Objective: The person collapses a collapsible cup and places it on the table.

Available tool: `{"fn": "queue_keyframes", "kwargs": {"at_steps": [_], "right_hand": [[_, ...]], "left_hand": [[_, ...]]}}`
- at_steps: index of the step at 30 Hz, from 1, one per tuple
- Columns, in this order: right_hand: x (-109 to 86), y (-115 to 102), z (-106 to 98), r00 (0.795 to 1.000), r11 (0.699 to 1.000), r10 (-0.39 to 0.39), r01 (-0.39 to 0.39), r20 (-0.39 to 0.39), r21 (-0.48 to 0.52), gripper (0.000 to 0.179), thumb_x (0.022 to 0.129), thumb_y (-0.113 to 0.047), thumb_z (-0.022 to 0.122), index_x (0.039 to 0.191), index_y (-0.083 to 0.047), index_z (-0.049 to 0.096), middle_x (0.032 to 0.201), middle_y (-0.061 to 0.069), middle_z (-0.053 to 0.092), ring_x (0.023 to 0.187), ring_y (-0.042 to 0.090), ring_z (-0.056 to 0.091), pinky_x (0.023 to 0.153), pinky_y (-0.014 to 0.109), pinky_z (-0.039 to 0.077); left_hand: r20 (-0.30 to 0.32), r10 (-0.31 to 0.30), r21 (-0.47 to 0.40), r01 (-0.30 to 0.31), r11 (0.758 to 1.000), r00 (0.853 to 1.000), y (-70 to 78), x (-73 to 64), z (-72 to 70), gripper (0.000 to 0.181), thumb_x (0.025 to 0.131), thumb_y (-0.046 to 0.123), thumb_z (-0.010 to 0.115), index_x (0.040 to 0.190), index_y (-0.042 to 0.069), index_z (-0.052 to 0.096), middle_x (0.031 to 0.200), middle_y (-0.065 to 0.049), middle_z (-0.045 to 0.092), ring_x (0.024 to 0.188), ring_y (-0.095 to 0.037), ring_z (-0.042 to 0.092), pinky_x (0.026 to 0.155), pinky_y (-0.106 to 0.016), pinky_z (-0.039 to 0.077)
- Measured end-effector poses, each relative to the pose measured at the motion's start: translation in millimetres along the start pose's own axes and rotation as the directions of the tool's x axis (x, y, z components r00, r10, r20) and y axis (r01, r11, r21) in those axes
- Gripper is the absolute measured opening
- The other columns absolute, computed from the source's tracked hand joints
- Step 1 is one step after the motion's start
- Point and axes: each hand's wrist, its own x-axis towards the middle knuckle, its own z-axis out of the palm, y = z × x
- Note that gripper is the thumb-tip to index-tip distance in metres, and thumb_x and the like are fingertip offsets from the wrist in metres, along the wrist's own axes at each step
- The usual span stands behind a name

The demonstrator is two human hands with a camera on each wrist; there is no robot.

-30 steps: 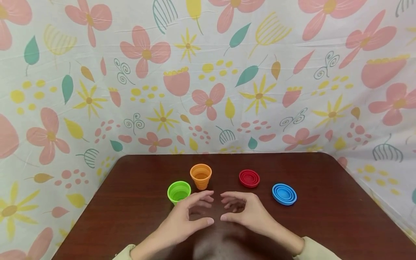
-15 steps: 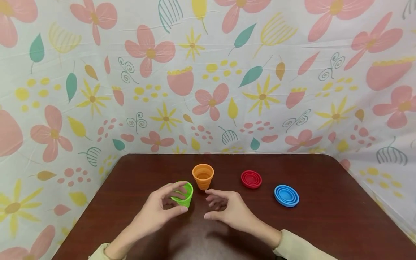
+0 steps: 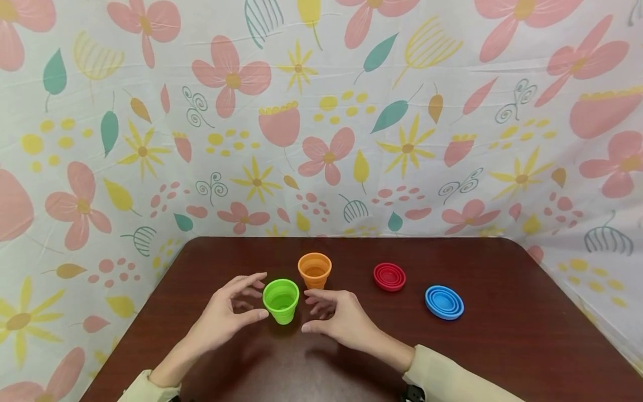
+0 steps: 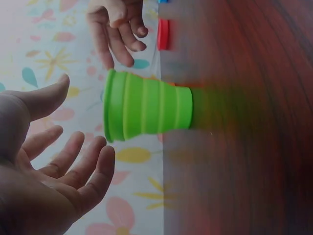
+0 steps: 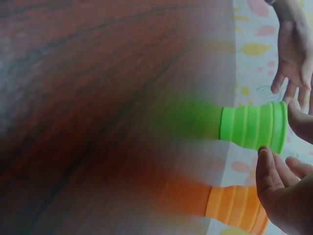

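Closest to me, two pale sleeves [image 3: 449, 371] are showing on the near side of the green cup, and a small dark object [image 3: 414, 393] is sitting at the right cuff, too cropped for me to identify. I'm watching the left hand [image 3: 226, 307] hovering just left of the green cup [image 3: 281, 304], its thumb and loosely bent fingers spread apart and gripping nothing. The right hand [image 3: 344, 318] is hovering just right of the green cup, thumb and fingers parted in the same way, also gripping nothing. I can't tell whether any fingertip is touching the rim. The green cup is standing upright between both hands on the dark brown table [image 3: 492, 352]. Well to its right, a blue ringed disc [image 3: 444, 302] is lying flat. Just behind the green cup and slightly right, an orange cup [image 3: 315, 271] is standing upright; behind and farther right, a red ringed disc [image 3: 389, 277] is lying flat. Beyond the table, a flowered cloth [image 3: 351, 84] is hanging.
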Motion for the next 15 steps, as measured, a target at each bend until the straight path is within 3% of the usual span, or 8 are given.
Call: {"fn": "queue_keyframes", "kwargs": {"at_steps": [8,15], "right_hand": [[8.7,2,7,1.000,1.000,-0.007,0.007,-0.007,-0.007,0.056,0.080,-0.013,0.095,0.130,-0.002,0.073,0.107,0.015,0.077,0.087,0.028,0.075,0.075,0.035,0.063],[14.5,5,13,1.000,1.000,-0.007,0.006,-0.027,-0.008,0.054,0.080,-0.015,0.094,0.129,-0.003,0.074,0.109,0.010,0.077,0.089,0.026,0.074,0.078,0.044,0.063]], "left_hand": [[0.044,-0.045,-0.001,0.045,0.999,0.998,-18.2,6.0,-2.8,0.072,0.086,0.016,0.090,0.151,0.018,0.058,0.136,-0.016,0.061,0.117,-0.029,0.066,0.088,-0.038,0.060],[0.152,-0.076,-0.126,0.095,0.987,0.986,-33.6,9.7,-1.9,0.077,0.089,0.006,0.085,0.157,0.011,0.049,0.142,-0.021,0.056,0.124,-0.037,0.064,0.092,-0.037,0.060]]}}
